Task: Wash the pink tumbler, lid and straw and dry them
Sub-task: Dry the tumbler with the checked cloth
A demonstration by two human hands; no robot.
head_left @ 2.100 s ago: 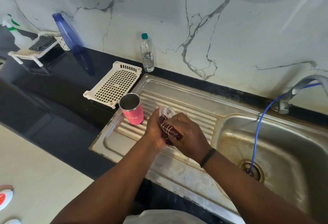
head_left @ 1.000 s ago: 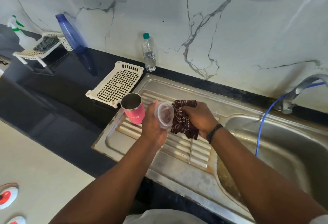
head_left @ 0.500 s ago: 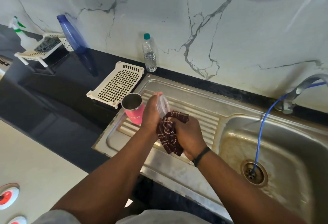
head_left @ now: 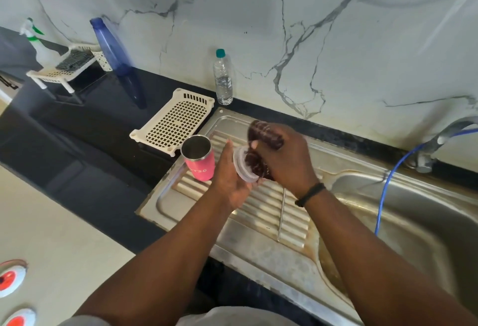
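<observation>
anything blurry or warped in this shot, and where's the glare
Head view: the right hand and the dark cloth it grips are smeared by motion blur; the clear lid in the left hand is soft too. The wide lens bends the counter edge and sink. Bright glare sits on the drainboard ribs below the pink tumbler, which looks sharp.

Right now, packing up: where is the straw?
Head view: the straw lies on the drainboard, below the right hand, left of the basin.
</observation>
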